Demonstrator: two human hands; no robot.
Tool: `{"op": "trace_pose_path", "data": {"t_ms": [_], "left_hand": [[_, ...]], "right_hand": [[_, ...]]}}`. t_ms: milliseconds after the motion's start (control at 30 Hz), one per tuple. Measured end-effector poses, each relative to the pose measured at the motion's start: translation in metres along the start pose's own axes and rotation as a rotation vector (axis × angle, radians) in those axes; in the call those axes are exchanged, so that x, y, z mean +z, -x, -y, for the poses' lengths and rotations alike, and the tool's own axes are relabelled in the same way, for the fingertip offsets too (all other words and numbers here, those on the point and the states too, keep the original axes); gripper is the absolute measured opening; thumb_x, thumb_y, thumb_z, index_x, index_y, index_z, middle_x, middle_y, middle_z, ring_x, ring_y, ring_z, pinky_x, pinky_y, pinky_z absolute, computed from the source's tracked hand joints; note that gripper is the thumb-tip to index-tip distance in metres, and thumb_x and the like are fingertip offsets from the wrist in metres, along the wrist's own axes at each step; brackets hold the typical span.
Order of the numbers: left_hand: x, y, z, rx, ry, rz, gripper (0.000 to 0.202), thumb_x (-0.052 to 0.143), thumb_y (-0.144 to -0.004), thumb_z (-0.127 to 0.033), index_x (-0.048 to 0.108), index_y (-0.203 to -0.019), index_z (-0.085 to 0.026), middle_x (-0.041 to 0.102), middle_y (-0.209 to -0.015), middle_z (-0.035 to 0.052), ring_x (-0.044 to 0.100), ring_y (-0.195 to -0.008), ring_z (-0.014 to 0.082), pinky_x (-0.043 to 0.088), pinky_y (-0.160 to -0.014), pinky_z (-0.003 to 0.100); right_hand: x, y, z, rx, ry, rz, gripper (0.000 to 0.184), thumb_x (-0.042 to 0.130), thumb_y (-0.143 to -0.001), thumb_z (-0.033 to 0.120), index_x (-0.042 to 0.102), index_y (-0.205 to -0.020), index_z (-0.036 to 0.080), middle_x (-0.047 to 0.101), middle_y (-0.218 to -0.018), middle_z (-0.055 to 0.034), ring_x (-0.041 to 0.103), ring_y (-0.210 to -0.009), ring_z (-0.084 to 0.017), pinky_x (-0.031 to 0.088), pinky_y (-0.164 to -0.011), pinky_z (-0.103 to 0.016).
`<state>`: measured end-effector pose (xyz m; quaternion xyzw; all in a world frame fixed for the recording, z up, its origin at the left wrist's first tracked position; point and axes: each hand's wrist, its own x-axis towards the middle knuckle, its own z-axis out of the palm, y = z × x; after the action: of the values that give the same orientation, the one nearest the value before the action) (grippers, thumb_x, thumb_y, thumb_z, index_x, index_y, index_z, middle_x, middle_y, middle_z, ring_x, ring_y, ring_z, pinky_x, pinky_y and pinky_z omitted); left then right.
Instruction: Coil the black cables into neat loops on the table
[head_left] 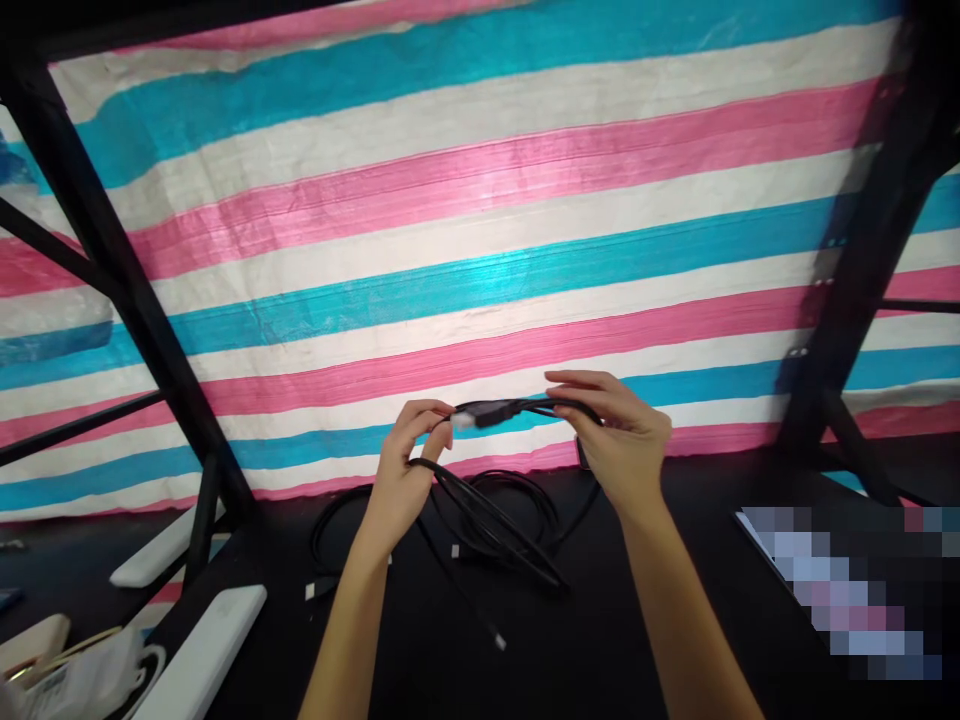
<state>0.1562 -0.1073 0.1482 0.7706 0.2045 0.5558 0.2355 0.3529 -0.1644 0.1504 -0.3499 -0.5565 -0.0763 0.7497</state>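
Observation:
A black cable point(495, 515) is stretched between my two hands above the dark table. My left hand point(405, 465) pinches it at one side, with loops hanging below the fingers. On the other side my right hand point(622, 435) grips the strands between thumb and fingers. A dark plug point(491, 413) with a pale tip lies along the strands between the hands. One thin end with a light connector point(499, 641) dangles down. Behind and below, another coiled black cable point(337, 515) rests on the table, with a USB-type plug point(319, 588) at its end.
Long white bars point(206, 650) lie at the left, beside a white adapter point(82, 675) with a cord. A blurred-out flat item point(847, 590) is at the right. Black metal frame posts point(127, 290) stand on both sides, before a striped sheet point(480, 220).

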Motion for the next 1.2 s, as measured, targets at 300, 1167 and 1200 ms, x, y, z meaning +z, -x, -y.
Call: {"op": "trace_pose_path", "data": {"t_ms": [300, 1167, 1200], "left_hand": [[-0.015, -0.005, 0.016, -0.081, 0.241, -0.434, 0.032, 0.05, -0.086, -0.042, 0.048, -0.065, -0.018, 0.056, -0.08, 0.0024, 0.055, -0.086, 0.0157, 0.041, -0.079, 0.028], [-0.003, 0.006, -0.009, 0.046, -0.067, 0.047, 0.015, 0.058, -0.081, -0.026, 0.069, -0.073, -0.02, 0.059, -0.055, -0.0006, 0.051, -0.046, 0.0103, 0.042, -0.048, 0.024], [-0.001, 0.005, -0.01, 0.064, -0.07, 0.057, 0.015, 0.058, -0.082, -0.026, 0.068, -0.073, -0.02, 0.061, -0.059, 0.0005, 0.054, -0.052, 0.0116, 0.044, -0.052, 0.025]], "right_hand": [[-0.019, -0.01, -0.012, 0.333, -0.132, -0.487, 0.031, 0.053, -0.082, 0.049, 0.06, -0.086, 0.019, 0.062, -0.067, 0.0017, 0.051, -0.04, -0.006, 0.039, -0.036, -0.019], [-0.034, -0.006, -0.015, 0.628, 0.164, 0.38, 0.045, 0.058, -0.077, 0.049, 0.067, -0.106, 0.016, 0.063, -0.062, -0.0014, 0.028, -0.037, -0.004, 0.02, -0.035, -0.02], [-0.029, -0.005, -0.015, 0.648, 0.149, 0.43, 0.046, 0.057, -0.078, 0.049, 0.066, -0.108, 0.016, 0.063, -0.064, -0.0016, 0.028, -0.038, -0.004, 0.021, -0.036, -0.02]]}}
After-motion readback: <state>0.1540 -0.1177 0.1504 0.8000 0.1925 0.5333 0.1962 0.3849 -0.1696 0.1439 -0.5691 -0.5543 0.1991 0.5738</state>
